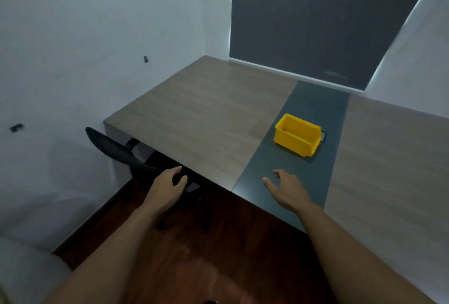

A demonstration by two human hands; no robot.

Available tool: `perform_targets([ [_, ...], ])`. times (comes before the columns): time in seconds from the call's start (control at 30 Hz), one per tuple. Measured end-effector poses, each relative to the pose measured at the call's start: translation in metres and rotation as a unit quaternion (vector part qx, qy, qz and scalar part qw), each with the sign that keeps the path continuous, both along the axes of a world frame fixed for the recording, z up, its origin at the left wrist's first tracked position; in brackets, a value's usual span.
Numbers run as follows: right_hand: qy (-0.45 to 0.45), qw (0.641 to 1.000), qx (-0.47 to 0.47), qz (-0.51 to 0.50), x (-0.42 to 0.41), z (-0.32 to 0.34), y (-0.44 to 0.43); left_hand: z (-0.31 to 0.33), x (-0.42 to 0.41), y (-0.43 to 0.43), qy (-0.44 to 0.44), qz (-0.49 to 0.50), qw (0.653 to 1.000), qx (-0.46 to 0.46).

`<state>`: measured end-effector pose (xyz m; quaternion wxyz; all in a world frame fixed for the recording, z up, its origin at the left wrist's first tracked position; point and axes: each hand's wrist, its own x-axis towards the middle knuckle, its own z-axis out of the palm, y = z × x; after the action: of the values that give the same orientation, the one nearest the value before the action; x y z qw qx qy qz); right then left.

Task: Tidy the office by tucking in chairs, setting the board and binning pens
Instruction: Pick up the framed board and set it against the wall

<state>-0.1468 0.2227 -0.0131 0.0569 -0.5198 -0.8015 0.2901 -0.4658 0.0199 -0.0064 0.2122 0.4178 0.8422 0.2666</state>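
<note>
A black office chair [114, 149] stands at the desk's left front edge, its seat pushed under the wooden desk [194, 119] and its backrest tilted outward. My left hand [167, 188] hovers by the chair's near side, fingers curved and apart; whether it touches the chair is unclear. My right hand [288, 188] floats over the desk's dark grey centre strip [313, 107] with fingers spread, holding nothing. A yellow plastic bin [296, 135] sits on that strip beyond my right hand; nothing shows inside it.
White walls close in on the left and right. A dark panel [328, 17] fills the wall behind the desk. Dark wooden floor [218, 255] lies below me. A small black fitting [324, 136] shows just behind the bin.
</note>
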Motion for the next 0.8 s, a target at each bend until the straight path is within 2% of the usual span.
perform_targets([
  [0.4,0.051,0.982,0.023,0.179,-0.106,0.033,-0.035,0.030,-0.019,-0.151,0.027,0.199,0.979,0.021],
  [0.53,0.056,0.969,0.016,0.239,-0.163,0.044,-0.071,0.041,-0.033,-0.216,0.034,0.286,0.957,0.018],
  [0.8,0.061,0.936,0.021,0.346,-0.283,0.058,-0.177,0.050,-0.071,-0.354,0.029,0.387,0.921,0.036],
])
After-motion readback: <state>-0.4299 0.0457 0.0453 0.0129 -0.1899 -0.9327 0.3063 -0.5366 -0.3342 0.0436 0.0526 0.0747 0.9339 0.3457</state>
